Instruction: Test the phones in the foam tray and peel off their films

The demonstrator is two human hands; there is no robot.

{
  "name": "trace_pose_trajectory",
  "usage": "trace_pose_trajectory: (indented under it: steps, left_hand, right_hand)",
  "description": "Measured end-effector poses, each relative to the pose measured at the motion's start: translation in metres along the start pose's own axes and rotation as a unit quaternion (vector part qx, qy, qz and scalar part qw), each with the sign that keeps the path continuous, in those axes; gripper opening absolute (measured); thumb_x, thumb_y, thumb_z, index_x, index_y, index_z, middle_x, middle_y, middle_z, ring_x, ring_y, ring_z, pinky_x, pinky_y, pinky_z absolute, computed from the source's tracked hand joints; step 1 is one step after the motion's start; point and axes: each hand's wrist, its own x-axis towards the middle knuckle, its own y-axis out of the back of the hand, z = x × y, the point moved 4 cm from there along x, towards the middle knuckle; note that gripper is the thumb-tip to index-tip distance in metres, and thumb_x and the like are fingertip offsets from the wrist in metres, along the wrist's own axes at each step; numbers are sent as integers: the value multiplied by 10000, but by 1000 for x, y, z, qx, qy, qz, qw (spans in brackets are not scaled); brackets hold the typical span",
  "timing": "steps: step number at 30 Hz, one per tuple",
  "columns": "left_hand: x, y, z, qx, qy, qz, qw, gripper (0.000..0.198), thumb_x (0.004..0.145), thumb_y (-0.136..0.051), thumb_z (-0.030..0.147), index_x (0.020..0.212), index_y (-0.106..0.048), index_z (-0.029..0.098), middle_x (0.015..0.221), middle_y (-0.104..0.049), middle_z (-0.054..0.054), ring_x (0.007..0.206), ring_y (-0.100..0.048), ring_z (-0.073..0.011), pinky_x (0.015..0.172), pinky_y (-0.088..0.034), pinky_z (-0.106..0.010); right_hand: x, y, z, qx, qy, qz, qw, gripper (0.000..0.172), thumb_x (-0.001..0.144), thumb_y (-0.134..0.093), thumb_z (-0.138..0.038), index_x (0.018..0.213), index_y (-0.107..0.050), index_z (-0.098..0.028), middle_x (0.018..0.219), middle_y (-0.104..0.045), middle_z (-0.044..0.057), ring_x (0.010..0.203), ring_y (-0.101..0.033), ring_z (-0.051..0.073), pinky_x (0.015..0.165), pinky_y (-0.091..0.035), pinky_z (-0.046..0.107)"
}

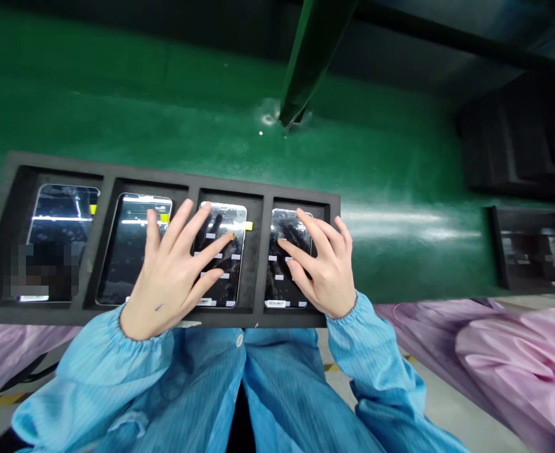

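Observation:
A black foam tray (173, 179) holds several smartphones face up, one per compartment. My left hand (168, 277) rests with spread fingers across the second phone (129, 251) and the third phone (225, 283), its fingertips on the third. My right hand (319, 264) lies spread on the fourth phone (277, 290). The third and fourth screens carry small white tabs, and yellow tabs stick out at the edges of several phones. The first phone (60, 220) is at the far left, its lower part hidden by a blurred patch.
The tray lies on a glossy green surface (391, 151), and a dark green post (310, 63) rises beyond it. Another black tray with a phone (532, 248) stands at the right. Pink fabric (518, 358) lies at the lower right, above a pale floor.

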Motion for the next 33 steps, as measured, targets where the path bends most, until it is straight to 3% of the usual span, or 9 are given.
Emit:
trace_pose_trajectory:
  steps: [3, 6, 12, 15, 21, 27, 33]
  left_hand:
    - [-5, 8, -6, -41, 15, 69, 997, 500, 970, -332, 430, 1466, -354, 366, 1641, -123, 7, 1527, -124, -313, 1234, 4, -625]
    - [-13, 17, -12, -67, 23, 132, 989, 489, 971, -281, 504, 1433, -400, 395, 1623, -202, 31, 1517, -165, -305, 1231, 23, -613]
    - [-24, 23, -18, -74, 37, 175, 981, 475, 973, -260, 507, 1381, -480, 400, 1594, -282, 40, 1505, -201, -290, 1242, 10, -596]
    - [-23, 19, -19, -85, 29, 175, 980, 450, 975, -279, 482, 1365, -495, 413, 1584, -305, 39, 1499, -221, -288, 1235, -6, -613]
    - [-20, 13, -18, -95, 23, 172, 980, 437, 978, -285, 474, 1351, -505, 425, 1577, -321, 40, 1497, -230, -291, 1230, -12, -633]
    - [-20, 11, -17, -81, 19, 158, 984, 426, 980, -304, 450, 1353, -508, 413, 1591, -292, 26, 1507, -201, -294, 1229, -7, -638]
    - [-15, 3, -18, -39, 27, 84, 995, 440, 969, -367, 383, 1401, -444, 404, 1627, -184, 22, 1517, -155, -340, 1195, -29, -712]
  right_hand:
    - [1, -1, -1, -1, 8, 1, 1000, 271, 952, -500, -310, 1111, -715, -265, 1468, -508, 92, 1290, -487, 248, 1170, -259, 531]
    - [2, -1, -1, -2, 13, 2, 1000, 276, 951, -501, -312, 1113, -717, -260, 1462, -514, 98, 1281, -496, 257, 1163, -262, 539]
    - [-5, 10, 5, -2, -39, 86, 996, 311, 943, -451, -234, 926, -762, -237, 1372, -592, 71, 1202, -560, 246, 1117, -338, 506]
    - [-9, 11, 7, -17, -59, 93, 994, 314, 925, -454, -220, 867, -762, -241, 1364, -599, 49, 1192, -566, 246, 1107, -348, 507]
    - [-7, 7, 5, -20, -51, 72, 996, 302, 929, -467, -232, 933, -768, -248, 1380, -582, 77, 1212, -541, 239, 1118, -326, 503]
    - [3, -3, 0, -11, 3, -13, 1000, 279, 958, -480, -267, 1088, -727, -265, 1470, -504, 90, 1282, -491, 243, 1144, -287, 527]
    - [-4, 7, 0, 13, -15, 50, 999, 290, 950, -467, -243, 1017, -749, -241, 1380, -568, 104, 1211, -533, 242, 1113, -335, 505]
